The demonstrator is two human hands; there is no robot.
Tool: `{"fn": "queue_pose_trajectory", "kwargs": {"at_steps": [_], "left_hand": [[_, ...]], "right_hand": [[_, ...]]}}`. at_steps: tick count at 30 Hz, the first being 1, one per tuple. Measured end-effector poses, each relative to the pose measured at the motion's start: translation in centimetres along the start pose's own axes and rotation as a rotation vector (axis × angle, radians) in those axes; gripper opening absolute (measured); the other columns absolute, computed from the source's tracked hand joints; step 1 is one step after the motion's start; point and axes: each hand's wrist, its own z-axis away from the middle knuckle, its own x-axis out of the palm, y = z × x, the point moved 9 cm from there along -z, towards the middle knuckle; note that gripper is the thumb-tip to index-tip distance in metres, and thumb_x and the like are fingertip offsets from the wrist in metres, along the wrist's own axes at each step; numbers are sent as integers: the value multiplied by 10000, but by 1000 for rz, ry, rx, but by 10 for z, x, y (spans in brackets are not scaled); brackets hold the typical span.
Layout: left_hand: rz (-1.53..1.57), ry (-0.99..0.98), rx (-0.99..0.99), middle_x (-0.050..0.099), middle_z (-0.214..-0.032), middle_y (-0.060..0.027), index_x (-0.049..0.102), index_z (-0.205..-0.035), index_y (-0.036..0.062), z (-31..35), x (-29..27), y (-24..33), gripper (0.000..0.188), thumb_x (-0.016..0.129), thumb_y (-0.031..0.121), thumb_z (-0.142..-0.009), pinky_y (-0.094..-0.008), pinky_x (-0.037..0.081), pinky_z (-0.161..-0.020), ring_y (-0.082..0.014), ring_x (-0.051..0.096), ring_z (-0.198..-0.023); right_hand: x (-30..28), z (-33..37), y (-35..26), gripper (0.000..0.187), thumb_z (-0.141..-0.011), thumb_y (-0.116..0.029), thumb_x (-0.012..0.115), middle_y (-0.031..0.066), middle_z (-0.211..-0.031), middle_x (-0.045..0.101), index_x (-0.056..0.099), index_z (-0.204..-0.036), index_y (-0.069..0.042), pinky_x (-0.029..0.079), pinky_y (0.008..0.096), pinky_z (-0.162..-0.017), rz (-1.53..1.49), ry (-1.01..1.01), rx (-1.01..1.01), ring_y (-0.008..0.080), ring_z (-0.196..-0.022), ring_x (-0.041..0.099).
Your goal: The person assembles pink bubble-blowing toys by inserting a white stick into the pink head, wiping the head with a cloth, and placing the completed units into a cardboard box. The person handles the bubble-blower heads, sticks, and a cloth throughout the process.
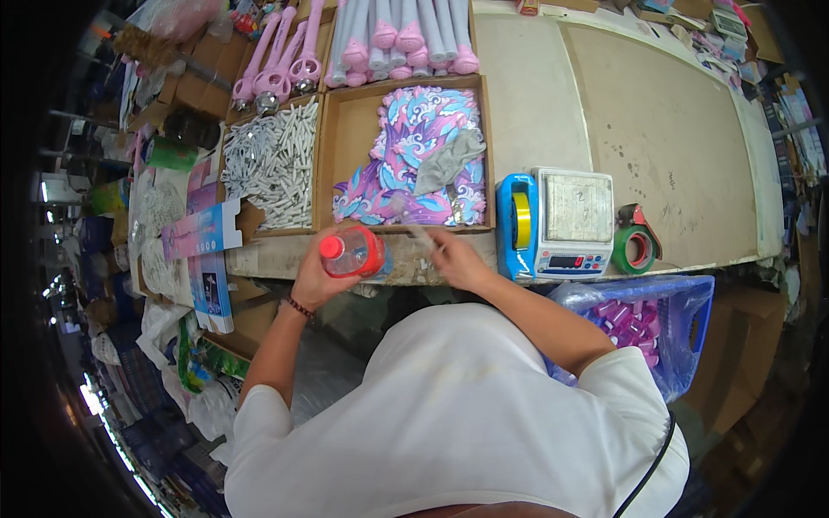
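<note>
A clear plastic bottle (353,254) with a red cap and a red band sits in my left hand (316,278), whose fingers are wrapped round its side. It is at the table's near edge. My right hand (460,262) is closed on a thin whitish stick (420,236), which points up and left; its far end is blurred. Just beyond both hands stands a cardboard tray (347,129) holding a pile of pink, purple and blue printed pieces (380,177). A crumpled grey cloth (449,161) lies on that pile.
Left of the tray, a box holds small white parts (281,155). Pink wands (275,73) and grey-and-pink tubes (406,39) lie behind. To the right are a digital scale (577,224), a blue tape dispenser (516,226), green tape (635,249) and a blue crate (704,324) of purple pieces.
</note>
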Motion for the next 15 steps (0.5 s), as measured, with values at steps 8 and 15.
{"fn": "queue_pose_trajectory", "kwargs": {"at_steps": [8,15], "left_hand": [[-263,23,79,561,-1222,-140,401,-1323,-17,-15,15,56,904,900,157,-590,-376,462,-972,-231,565,-1134],[-259,72,252,584,-1179,-172,297,-1418,-25,-63,37,110,1093,909,279,-564,-382,509,-878,-305,620,-1053]], "right_hand": [[-46,4,-50,450,-830,-238,706,159,-993,598,558,-1205,-36,494,332,-728,-202,-88,-77,199,-823,586],[-64,15,-159,864,-672,-334,836,158,-1327,486,398,-1372,-79,528,404,-840,375,-84,-536,362,-1102,576]]}}
